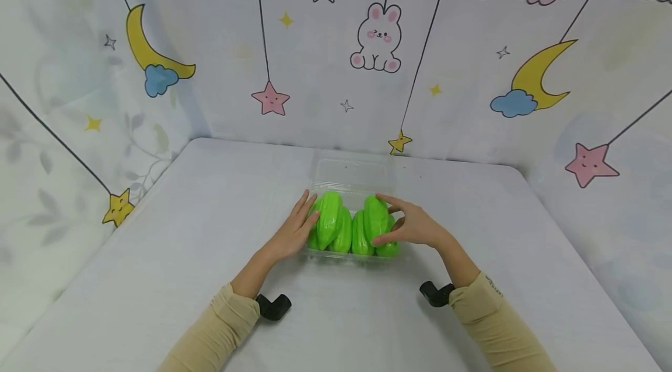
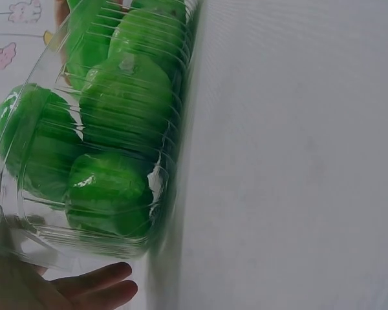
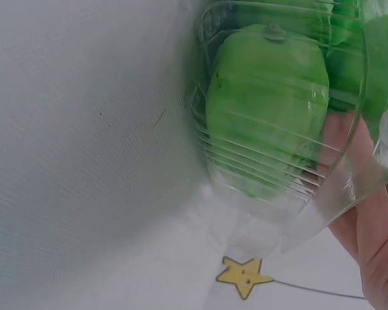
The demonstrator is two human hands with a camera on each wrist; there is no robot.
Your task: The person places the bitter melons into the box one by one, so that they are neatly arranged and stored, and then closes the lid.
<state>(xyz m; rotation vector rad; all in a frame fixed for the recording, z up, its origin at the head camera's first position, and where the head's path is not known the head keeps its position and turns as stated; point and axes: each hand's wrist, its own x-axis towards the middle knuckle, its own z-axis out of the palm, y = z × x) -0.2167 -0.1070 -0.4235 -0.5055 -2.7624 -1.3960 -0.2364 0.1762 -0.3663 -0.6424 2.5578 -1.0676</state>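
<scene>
A clear plastic clamshell box (image 1: 362, 258) holds several bright green, ridged fruits that look like star fruit (image 1: 329, 220), with two lying on top of the others. My left hand (image 1: 291, 233) rests along the box's left side with its fingers straight, fingertips at the upper left fruits. In the left wrist view, fingers (image 2: 100, 284) show beside the box's end wall. Thumb and fingers of my right hand (image 1: 417, 225) grip the upper right star fruit (image 1: 375, 217) at its near and far ends. Through the box wall, the right wrist view shows a lower star fruit (image 3: 265, 110).
The box's transparent lid (image 1: 353, 174) lies folded back behind it on the white table (image 1: 210, 214). A patterned cloth wall (image 1: 315, 51) rises beyond the table's far edge. Black wrist mounts (image 1: 275, 306) sit at both sleeves.
</scene>
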